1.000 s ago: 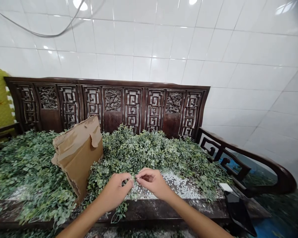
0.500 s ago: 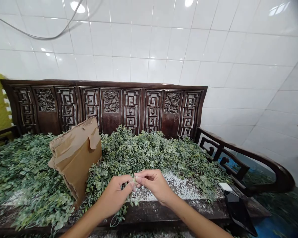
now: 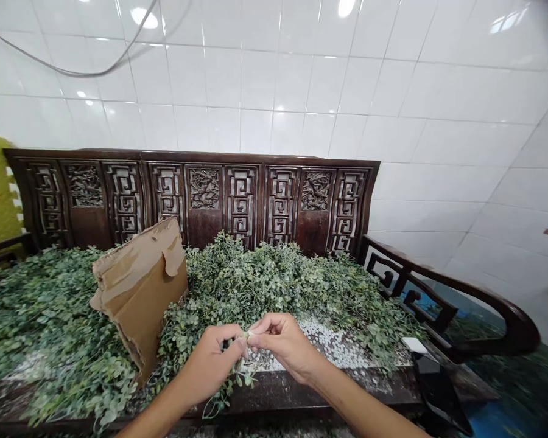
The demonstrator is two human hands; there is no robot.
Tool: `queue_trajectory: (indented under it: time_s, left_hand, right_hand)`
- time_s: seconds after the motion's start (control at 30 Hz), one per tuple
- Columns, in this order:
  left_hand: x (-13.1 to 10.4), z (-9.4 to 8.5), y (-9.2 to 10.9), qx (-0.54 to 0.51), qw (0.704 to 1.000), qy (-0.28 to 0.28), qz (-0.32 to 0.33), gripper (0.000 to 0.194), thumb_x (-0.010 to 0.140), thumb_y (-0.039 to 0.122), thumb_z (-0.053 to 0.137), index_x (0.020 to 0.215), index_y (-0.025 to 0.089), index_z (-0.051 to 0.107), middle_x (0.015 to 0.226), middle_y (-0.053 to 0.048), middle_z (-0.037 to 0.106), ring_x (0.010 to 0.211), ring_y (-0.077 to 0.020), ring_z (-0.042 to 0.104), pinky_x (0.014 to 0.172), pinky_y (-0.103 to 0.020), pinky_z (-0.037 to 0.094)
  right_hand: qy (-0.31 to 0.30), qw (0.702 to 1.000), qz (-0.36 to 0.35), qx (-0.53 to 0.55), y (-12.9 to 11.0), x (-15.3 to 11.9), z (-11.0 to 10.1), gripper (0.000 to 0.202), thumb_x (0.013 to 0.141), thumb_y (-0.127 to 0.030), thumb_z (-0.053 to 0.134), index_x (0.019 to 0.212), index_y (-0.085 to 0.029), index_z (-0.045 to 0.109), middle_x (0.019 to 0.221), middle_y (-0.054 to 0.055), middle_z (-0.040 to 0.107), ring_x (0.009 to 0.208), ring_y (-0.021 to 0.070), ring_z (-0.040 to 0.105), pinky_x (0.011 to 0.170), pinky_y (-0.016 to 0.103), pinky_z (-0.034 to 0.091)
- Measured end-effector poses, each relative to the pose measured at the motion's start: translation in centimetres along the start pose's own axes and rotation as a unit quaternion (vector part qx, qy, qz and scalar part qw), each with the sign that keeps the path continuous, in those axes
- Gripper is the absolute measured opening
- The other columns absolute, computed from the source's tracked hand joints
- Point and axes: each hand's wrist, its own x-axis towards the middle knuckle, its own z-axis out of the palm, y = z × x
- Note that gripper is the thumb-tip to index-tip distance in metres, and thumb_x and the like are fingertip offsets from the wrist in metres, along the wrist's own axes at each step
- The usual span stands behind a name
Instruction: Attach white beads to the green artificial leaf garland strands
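Note:
My left hand (image 3: 214, 359) is closed in a pinch on a green leafy sprig (image 3: 244, 378), whose leaves hang below the fingers. My right hand (image 3: 285, 344) meets it fingertip to fingertip. Its thumb and forefinger pinch at the pale end of the sprig; any small piece between them is too small to make out. Under and beyond both hands lies a heap of green leafy sprigs (image 3: 274, 277), artificial in look. Many small white pieces (image 3: 333, 347) are scattered on the seat beside my right hand.
The heap rests on a dark carved wooden bench (image 3: 205, 225) against a white tiled wall (image 3: 260, 79). A torn cardboard sheet (image 3: 141, 292) stands upright, with more sprigs to its left. A black object (image 3: 441, 389) and a white block (image 3: 414, 345) lie by the right armrest (image 3: 484, 298).
Both hands stay together in nearly the same place. The fingertips have shifted slightly and pressed closer around the end of the sprig. The camera view has moved a little.

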Motion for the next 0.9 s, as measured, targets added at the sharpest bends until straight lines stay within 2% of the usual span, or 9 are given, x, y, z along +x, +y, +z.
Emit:
queue_trajectory:
  time_s: [0.3, 0.57, 0.9]
  left_hand:
    - [0.07, -0.19, -0.3, 0.022, 1.0, 0.018, -0.002, 0.035, 0.084, 0.036, 0.044, 0.057, 0.018, 0.056, 0.055, 0.002, 0.051, 0.059, -0.0144, 0.048, 0.061, -0.024, 0.034]
    - [0.01, -0.1, -0.23, 0.018, 1.0, 0.025, 0.001, 0.035, 0.084, 0.036, 0.043, 0.057, 0.018, 0.057, 0.057, 0.001, 0.053, 0.062, -0.0153, 0.05, 0.062, -0.025, 0.035]
    - [-0.14, 0.04, -0.06, 0.018, 0.999, 0.03, -0.001, 0.034, 0.083, 0.035, 0.043, 0.055, 0.018, 0.054, 0.054, 0.003, 0.047, 0.058, -0.0142, 0.046, 0.06, -0.025, 0.034]
  right_hand:
    - [-0.014, 1.0, -0.02, -0.003, 0.02, -0.27, 0.18, 0.017, 0.065, -0.025, 0.085, 0.071, -0.013, 0.075, 0.066, 0.003, 0.072, 0.062, 0.0121, 0.064, 0.065, 0.025, 0.051]
    - [-0.026, 0.998, -0.051, -0.012, 0.27, -0.22, 0.03, 0.014, 0.067, -0.023, 0.084, 0.071, -0.015, 0.074, 0.076, 0.003, 0.073, 0.063, 0.0116, 0.065, 0.064, 0.025, 0.052]
    - [-0.051, 0.993, -0.096, -0.053, 0.43, -0.3, -0.35, 0.007, 0.072, -0.019, 0.079, 0.073, -0.016, 0.072, 0.083, 0.003, 0.071, 0.064, 0.0115, 0.066, 0.064, 0.026, 0.054]
